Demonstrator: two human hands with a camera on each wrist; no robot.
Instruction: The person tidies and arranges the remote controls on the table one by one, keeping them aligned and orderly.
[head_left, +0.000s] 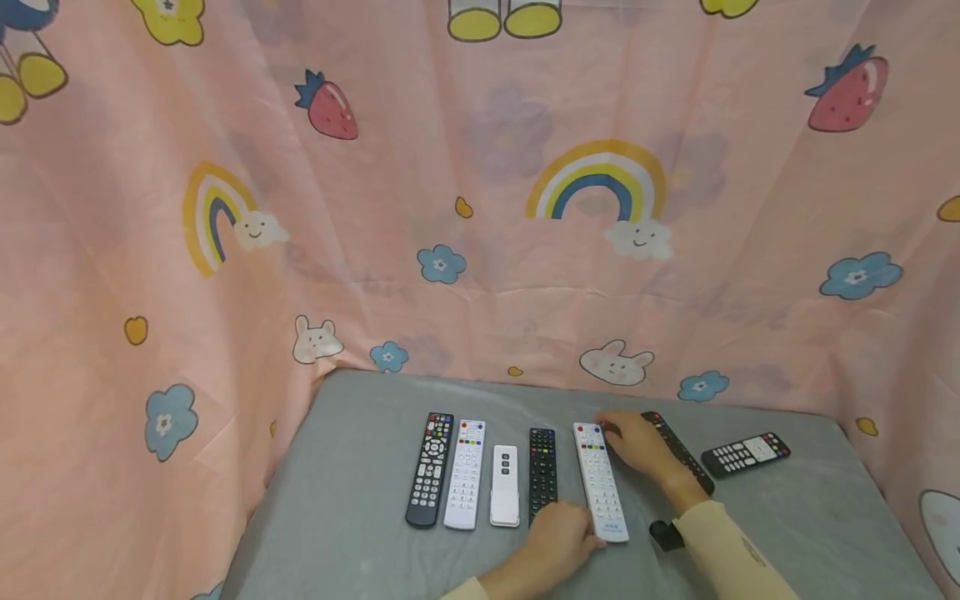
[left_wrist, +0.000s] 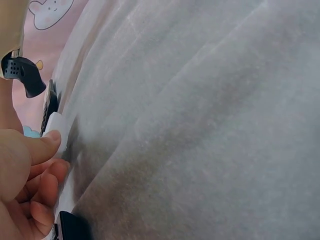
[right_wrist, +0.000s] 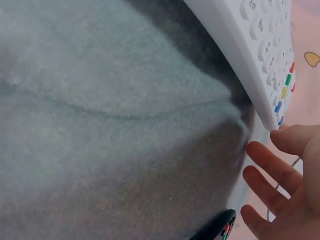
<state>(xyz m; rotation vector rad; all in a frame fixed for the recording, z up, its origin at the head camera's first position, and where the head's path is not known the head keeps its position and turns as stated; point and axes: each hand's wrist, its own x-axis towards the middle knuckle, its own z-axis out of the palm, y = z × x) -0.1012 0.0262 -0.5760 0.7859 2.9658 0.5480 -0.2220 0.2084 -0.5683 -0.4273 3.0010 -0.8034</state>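
A white remote control (head_left: 603, 492) with colored buttons near its far end lies between my two hands. My left hand (head_left: 551, 542) pinches its near end; the thumb (left_wrist: 50, 137) sits on the white casing and the other fingers are curled. At the far end, my right hand (head_left: 637, 442) touches the remote's tip with the thumb, its other fingers (right_wrist: 270, 195) loosely spread. A dark shadow runs under the remote's side in the right wrist view. Just left of it lies a slim black remote (head_left: 543, 467), its near end hidden behind my left hand.
Leftward stand a black remote (head_left: 429, 471), a white remote (head_left: 465, 475) and a small white remote (head_left: 505, 492), side by side. Right of my right hand, two black remotes lie slanted, one (head_left: 693, 471) partly behind the arm, another (head_left: 746, 455) farther right. A patterned pink curtain (head_left: 495, 333) backs the grey cloth (head_left: 345, 500).
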